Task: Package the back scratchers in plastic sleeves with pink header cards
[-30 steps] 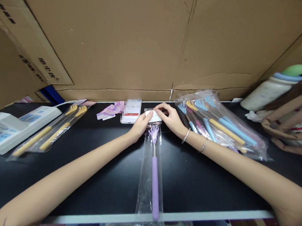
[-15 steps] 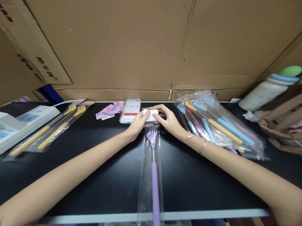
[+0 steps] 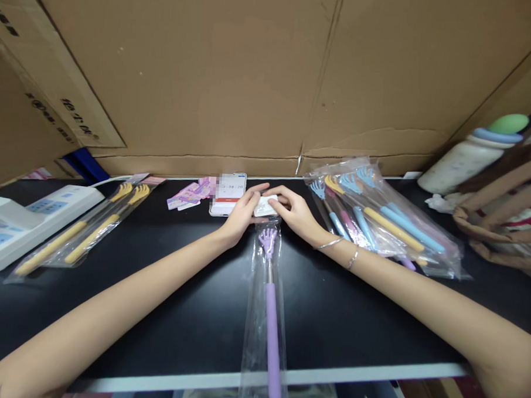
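A purple back scratcher (image 3: 271, 305) lies in a clear plastic bag, running from the table's front edge toward the back. At the bag's far end sits a small white card (image 3: 264, 206). My left hand (image 3: 241, 214) pinches the card's left side, with the fingers pressed on it. On the card's right side my right hand (image 3: 293, 213) is closed, and its wrist carries thin bracelets. Both hands rest on the black table (image 3: 165, 288).
A phone (image 3: 229, 194) and pink cards (image 3: 189, 194) lie just left of the hands. Bagged yellow scratchers (image 3: 85, 233) and a white device (image 3: 13, 220) are at left. More bagged blue and yellow scratchers (image 3: 379, 223) lie right, near a bottle (image 3: 465, 158) and a bag (image 3: 502, 221). Cardboard (image 3: 253, 75) stands behind.
Both hands have shifted slightly left along the bag's top, and the fingers have closed further over the white card. The purple scratcher's bag has slid slightly toward me.
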Demonstrator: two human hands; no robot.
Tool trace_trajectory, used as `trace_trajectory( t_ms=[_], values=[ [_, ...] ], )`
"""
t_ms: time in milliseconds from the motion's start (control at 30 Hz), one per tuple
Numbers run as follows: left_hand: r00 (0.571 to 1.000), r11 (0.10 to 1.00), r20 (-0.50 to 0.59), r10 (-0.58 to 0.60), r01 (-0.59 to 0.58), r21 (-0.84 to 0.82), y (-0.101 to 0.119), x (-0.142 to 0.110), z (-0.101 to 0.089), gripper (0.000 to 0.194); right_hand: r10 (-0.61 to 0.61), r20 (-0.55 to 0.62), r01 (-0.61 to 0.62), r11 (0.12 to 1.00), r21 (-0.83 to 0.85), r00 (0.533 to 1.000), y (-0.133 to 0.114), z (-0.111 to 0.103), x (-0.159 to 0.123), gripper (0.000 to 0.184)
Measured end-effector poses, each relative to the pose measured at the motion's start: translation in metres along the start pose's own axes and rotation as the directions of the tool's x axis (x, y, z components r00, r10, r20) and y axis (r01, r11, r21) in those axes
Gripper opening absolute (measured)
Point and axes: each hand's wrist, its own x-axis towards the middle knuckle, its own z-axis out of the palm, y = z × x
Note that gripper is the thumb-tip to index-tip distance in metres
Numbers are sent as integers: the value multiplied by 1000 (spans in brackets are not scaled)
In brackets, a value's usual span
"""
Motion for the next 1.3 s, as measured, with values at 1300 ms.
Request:
trace_trajectory(
  t_ms=[1300],
  values=[
    [999, 1000, -43, -8, 8, 13, -4, 4, -4, 39, -36, 61, 45, 987, -155, 998, -5, 1, -1, 16]
  ],
)
